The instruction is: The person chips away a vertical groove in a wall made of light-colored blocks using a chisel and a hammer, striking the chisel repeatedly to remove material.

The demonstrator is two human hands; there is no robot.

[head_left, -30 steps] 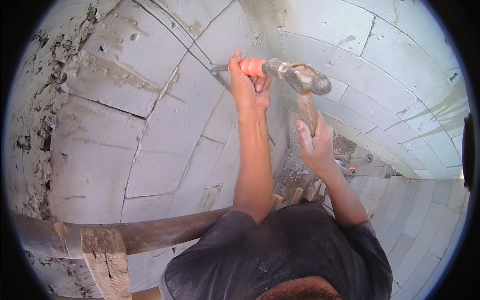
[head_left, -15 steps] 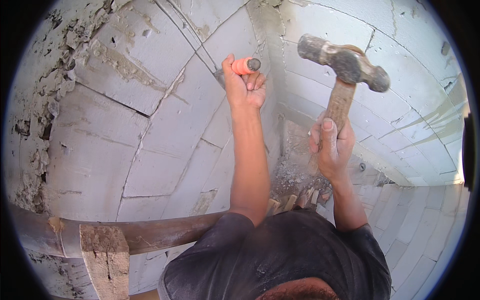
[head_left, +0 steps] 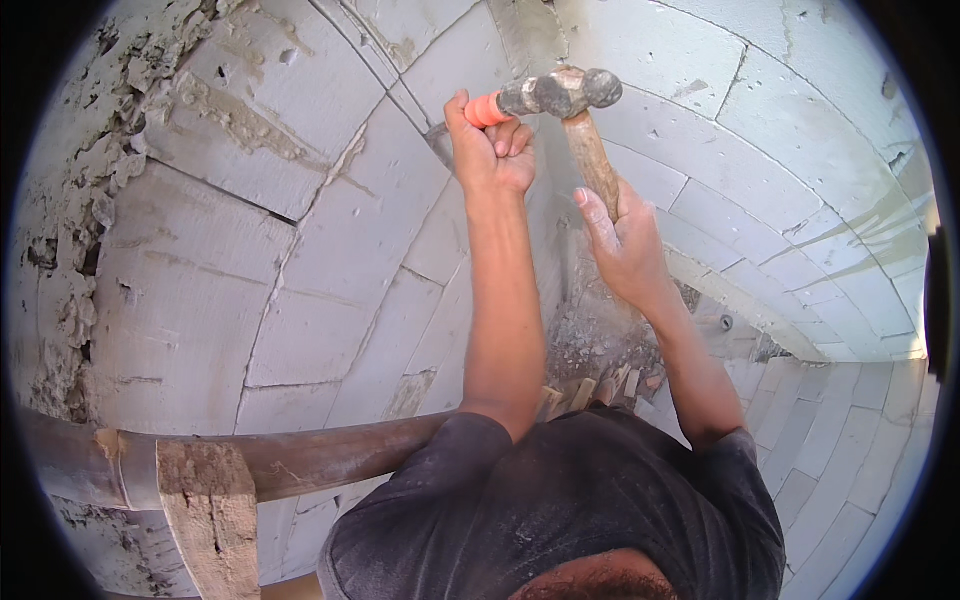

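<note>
My left hand (head_left: 493, 158) is raised against the block wall (head_left: 350, 260), its fingers wrapped round a chisel with an orange grip (head_left: 482, 110). The chisel's far end lies at the lower end of two parallel cut lines (head_left: 372, 48) in the wall; its tip is hidden behind my hand. A ball-peen hammer (head_left: 563, 94) with a worn wooden handle is held in my right hand (head_left: 630, 245), thumb stretched along the handle. The hammer's flat face meets the chisel's butt end, or very nearly; I cannot tell whether they touch.
A second block wall (head_left: 760, 190) meets the first in a corner on the right. Rubble (head_left: 605, 345) and wood pieces lie below. A brown pole (head_left: 330, 465) runs across the lower left, with a rough board (head_left: 208, 510) against it. Broken mortar (head_left: 75, 220) edges the far left.
My right hand has swung the hammer left, from well apart to the chisel's butt end. My left hand and the chisel have stayed almost in place.
</note>
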